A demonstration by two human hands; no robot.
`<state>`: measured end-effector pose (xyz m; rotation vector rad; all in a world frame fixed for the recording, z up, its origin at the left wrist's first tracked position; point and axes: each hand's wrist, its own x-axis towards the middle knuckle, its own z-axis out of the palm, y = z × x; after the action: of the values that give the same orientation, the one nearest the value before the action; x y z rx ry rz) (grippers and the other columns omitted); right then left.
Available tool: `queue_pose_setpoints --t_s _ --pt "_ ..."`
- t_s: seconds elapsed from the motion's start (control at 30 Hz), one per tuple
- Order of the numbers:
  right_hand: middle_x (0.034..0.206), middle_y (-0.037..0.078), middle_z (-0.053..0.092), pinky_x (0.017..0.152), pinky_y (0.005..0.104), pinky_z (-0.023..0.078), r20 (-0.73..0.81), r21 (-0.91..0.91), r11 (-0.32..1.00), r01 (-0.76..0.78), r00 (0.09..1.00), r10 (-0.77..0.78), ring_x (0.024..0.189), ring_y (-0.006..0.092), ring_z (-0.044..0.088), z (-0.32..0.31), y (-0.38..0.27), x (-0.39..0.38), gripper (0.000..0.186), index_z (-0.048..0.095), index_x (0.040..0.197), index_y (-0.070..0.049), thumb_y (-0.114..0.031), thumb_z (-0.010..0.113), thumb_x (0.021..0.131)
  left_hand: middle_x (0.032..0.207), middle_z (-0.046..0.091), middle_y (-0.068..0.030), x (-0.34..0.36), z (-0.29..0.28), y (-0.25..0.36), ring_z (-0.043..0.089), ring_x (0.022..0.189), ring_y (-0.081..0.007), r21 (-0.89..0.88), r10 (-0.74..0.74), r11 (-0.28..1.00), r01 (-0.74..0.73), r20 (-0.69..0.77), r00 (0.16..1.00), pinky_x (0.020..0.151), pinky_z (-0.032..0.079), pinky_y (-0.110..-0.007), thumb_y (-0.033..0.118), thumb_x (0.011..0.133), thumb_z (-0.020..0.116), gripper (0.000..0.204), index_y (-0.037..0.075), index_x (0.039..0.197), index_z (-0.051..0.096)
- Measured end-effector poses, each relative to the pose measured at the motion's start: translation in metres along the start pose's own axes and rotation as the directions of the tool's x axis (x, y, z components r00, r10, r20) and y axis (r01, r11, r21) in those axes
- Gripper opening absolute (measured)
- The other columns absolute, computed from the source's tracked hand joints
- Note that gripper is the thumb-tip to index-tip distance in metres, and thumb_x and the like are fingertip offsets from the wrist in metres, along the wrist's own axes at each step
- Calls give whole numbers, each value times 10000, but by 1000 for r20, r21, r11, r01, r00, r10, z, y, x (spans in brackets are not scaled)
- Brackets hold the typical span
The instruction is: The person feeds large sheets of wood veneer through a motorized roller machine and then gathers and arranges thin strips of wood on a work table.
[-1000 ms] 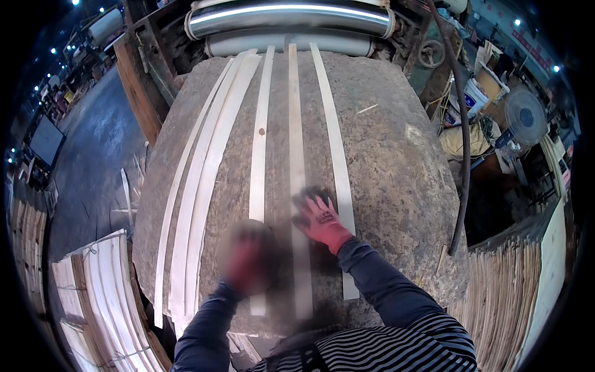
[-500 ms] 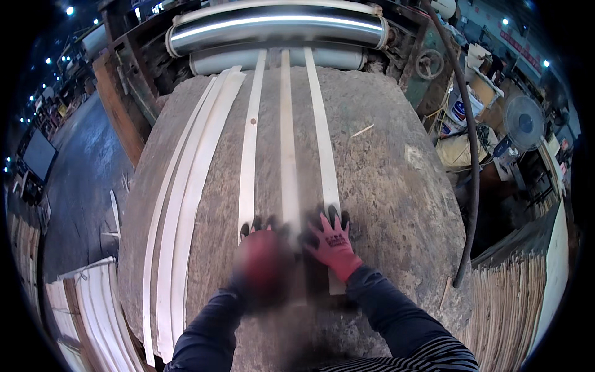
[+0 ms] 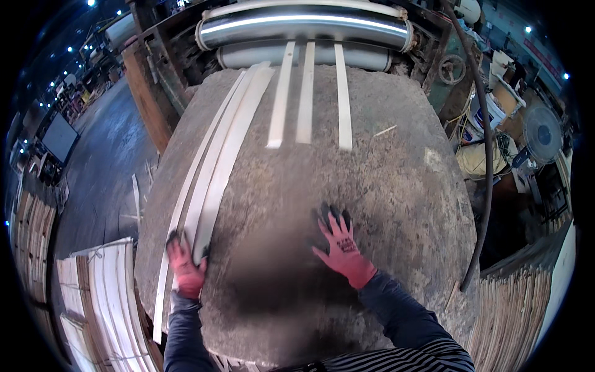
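My left hand, in a red glove with dark fingertips, lies over several long pale wood veneer strips on the left part of the worn table. Its thumb stands apart from the fingers, and I see no grip on a strip. My right hand, gloved the same way, is spread open above the middle right of the table, holding nothing. Farther off, a left strip, a middle strip and a right strip run up to the metal rollers, their near ends lying on the table.
A thin wood splinter lies right of the strips. Bundled veneer stands at the lower left, stacked sheets at the lower right. A dark hose hangs along the right edge, near a fan and a handwheel.
The three middle strips have slid away from me toward the rollers. My left hand has moved left onto the other strips; my right hand no longer touches a strip. The view has shifted slightly.
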<state>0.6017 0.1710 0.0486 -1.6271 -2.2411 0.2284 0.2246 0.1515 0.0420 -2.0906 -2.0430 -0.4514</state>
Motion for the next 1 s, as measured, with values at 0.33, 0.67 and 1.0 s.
queue_pose_setpoints --t_s 0.33,0.67,1.0 --pt "1355 139 320 1000 546 226 -67 127 985 120 991 -112 1253 317 280 74 -153 -24 652 275 1360 -187 -453 501 809 1329 306 -254 -136 -14 109 231 1244 -446 -304 150 952 -46 328 933 1044 103 -540 424 715 602 728 16 1273 375" --pt "1367 125 336 1048 488 163 124 -183 968 -173 972 197 1255 326 299 67 -94 -108 589 388 1307 -134 -493 410 842 1357 296 -192 -204 -26 35 241 1240 -436 -191 192 971 -146 253 948 1012 155 -565 408 729 608 702 89 1305 364" --pt "1385 134 298 1037 524 155 100 -310 918 -249 951 292 1266 322 277 21 3 -108 575 375 1311 -115 -459 390 851 1344 313 -214 -160 1 151 250 1226 -464 -342 378 901 -267 319 869 1011 150 -574 473 729 575 723 73 1298 379"
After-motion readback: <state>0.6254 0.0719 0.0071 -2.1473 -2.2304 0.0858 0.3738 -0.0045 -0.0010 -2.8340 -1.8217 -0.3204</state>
